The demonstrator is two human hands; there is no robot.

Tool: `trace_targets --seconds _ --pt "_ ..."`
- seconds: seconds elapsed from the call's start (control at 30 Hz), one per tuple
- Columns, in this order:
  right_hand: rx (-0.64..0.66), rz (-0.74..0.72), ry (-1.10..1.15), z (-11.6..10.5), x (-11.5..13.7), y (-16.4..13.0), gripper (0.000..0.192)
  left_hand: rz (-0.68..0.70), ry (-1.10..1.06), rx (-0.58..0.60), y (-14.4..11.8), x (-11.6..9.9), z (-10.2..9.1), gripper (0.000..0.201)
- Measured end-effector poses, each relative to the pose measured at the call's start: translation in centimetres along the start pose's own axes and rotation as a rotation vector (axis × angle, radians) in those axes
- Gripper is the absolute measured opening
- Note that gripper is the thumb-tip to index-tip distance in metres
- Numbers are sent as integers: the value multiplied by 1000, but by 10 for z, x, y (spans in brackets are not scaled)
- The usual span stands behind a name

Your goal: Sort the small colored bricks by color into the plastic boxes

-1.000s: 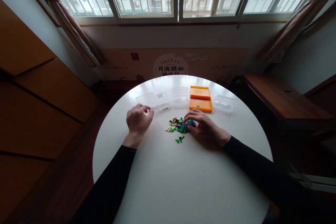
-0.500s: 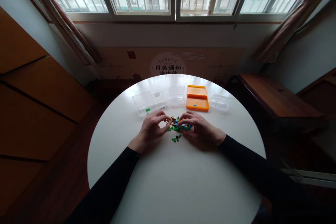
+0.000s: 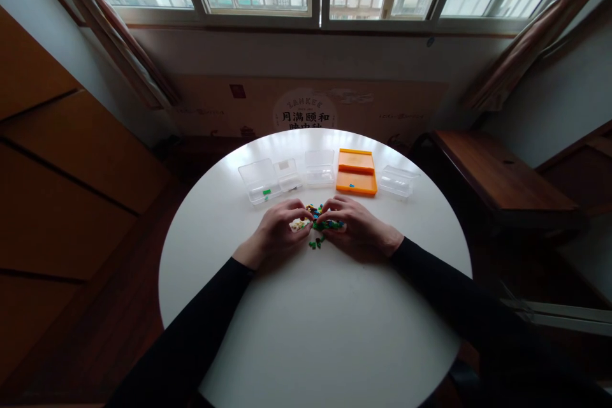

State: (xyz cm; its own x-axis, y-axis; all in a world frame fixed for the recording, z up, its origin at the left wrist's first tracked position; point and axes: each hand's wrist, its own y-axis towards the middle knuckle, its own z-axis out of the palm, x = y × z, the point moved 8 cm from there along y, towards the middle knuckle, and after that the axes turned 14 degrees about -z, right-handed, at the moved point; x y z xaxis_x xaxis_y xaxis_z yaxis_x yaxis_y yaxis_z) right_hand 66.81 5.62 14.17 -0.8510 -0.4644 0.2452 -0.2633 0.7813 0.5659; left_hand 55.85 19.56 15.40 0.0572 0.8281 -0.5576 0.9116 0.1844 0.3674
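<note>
A heap of small toy building bricks, green, blue, yellow and dark, lies on the white round table. My left hand is at the heap's left side, thumb and forefinger bent towards each other in a pinch. Whatever sits between those tips is too small to name. Pale bricks show inside the curve of its fingers. From the right, my right hand reaches over the heap with fingers curled and tips close to the left hand's. Its fingertips' contents are also unclear. A few green bricks lie just nearer to me.
Behind the heap stand an open orange box with a blue piece inside and several clear plastic boxes, including one at far left holding a green brick and one at far right. A wooden bench stands right of the table.
My right hand has moved left over the heap, bringing its fingertips close to the left hand's. More pale bricks show by my left hand. The whole view has shifted slightly.
</note>
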Motion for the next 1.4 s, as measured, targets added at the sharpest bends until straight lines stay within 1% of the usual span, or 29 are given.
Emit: trace_targets --seconds 0.2,0.37,0.53,0.63,0.77,0.9,1.1,1.4 --pt "-4 -17 2 0 -1 -4 19 -33 -10 8 -4 -5 5 13" --pt "8 -5 -6 0 -2 -5 19 -11 -2 3 -4 -10 8 13" --pt "11 -25 -22 2 -1 -4 13 1 7 23 -3 -7 10 13" --pt "6 -16 -20 3 -2 -5 13 -5 16 29 -3 -5 10 13" --pt "-3 -11 -29 4 -1 -5 15 29 12 23 -5 -7 10 12" --pt "2 -16 -43 4 2 -3 11 51 12 18 -6 -8 10 13" --pt "8 -10 -40 4 1 -3 11 78 61 0 -6 -5 12 16" --pt "4 -11 -49 -1 3 -1 13 147 67 25 -2 -7 16 16"
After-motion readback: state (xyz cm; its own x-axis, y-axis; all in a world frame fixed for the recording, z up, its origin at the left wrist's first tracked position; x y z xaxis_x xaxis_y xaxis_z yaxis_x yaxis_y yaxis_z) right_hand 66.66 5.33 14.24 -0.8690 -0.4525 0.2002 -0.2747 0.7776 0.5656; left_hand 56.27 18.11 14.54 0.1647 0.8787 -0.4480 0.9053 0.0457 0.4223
